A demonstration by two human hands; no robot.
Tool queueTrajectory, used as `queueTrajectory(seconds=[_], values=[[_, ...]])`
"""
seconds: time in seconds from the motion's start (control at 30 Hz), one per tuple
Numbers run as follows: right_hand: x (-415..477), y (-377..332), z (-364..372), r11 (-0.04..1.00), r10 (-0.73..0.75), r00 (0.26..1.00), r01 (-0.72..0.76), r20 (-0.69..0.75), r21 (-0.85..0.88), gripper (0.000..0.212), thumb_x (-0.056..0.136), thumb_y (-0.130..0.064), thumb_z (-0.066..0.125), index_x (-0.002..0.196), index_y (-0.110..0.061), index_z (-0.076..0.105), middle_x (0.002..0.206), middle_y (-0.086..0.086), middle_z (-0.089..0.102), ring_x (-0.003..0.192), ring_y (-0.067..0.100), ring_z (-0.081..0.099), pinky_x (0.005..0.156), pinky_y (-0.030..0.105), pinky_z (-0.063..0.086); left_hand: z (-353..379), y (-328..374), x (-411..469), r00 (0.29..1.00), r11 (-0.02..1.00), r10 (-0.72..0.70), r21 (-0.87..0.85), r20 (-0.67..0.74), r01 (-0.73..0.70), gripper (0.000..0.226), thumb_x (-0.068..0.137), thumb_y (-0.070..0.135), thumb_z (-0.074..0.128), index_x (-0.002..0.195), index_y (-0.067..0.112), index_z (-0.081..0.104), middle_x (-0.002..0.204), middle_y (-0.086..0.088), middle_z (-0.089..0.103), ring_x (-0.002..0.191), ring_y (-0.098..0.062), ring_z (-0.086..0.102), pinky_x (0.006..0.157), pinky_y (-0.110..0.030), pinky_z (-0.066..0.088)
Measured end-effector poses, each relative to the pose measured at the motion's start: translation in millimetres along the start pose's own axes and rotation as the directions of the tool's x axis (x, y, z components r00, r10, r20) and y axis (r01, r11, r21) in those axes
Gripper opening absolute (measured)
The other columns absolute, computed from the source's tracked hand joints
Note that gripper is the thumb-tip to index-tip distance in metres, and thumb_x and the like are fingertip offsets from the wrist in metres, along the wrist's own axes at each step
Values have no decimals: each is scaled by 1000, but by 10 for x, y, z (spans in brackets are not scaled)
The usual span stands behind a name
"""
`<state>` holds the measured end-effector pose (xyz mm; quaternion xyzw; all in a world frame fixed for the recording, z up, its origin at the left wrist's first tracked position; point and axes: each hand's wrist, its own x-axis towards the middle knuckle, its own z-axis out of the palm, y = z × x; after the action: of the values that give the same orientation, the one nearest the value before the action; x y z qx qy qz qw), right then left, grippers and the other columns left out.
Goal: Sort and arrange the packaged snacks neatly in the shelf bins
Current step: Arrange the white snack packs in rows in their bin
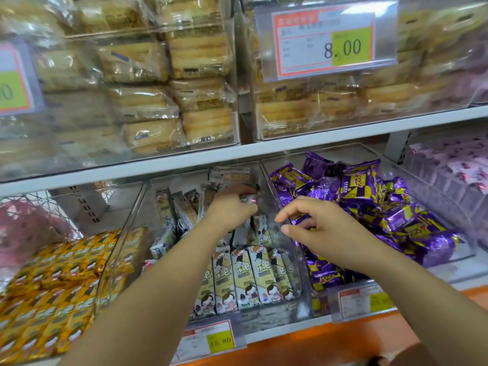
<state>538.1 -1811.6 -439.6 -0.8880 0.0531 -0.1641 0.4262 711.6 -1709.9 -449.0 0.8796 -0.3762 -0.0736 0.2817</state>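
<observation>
Head view: far left, yellow packs (52, 286) lie in flat rows in the leftmost bin. Next to it stands a clear middle bin (126, 233) with white packs (253, 276); those at the front stand upright in a tidy row, while those behind lean at mixed angles. The left hand (232, 207) reaches deep into this bin, its fingers curled round white packs near the back wall; blur hides how many it grips. A 15.80 tag (220, 342) hangs on the shelf edge below. The right hand (311, 220) hovers over the wall between the middle bin and the next one, fingers loosely bent, thumb and forefinger apart, holding nothing; whether it touches the rim is unclear. Purple packs (369, 202) are heaped loosely in that right bin. Pink packs (454, 167) fill the bin at the far right. On the shelf above, bread packs (148, 101) are stacked in clear bins, with an 8.00 tag (327, 40) to their right
</observation>
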Motion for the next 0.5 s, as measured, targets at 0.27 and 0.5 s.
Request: queueTrajectory(seconds=[0.27,0.5], values=[[-15,-47,15,1000,6,1000,-6,-10,-17,18,88,-16,63,86,-34,63,102,-13,60,82,-7,56,62,5,40,-419,-183,-409,982,888,-81,-459,-173,-7,8,89,23,63,95,29,61,97,11,64,77,-9,65,69,-18,52],[-7,-67,15,999,44,999,-44,-14,-15,16,89,-15,62,90,-30,64,101,-15,62,76,-12,55,60,5,41,-363,-136,-516,991,660,-74,-740,110,132,9,91,25,56,91,18,61,95,-8,67,86,-18,61,76,-27,52]])
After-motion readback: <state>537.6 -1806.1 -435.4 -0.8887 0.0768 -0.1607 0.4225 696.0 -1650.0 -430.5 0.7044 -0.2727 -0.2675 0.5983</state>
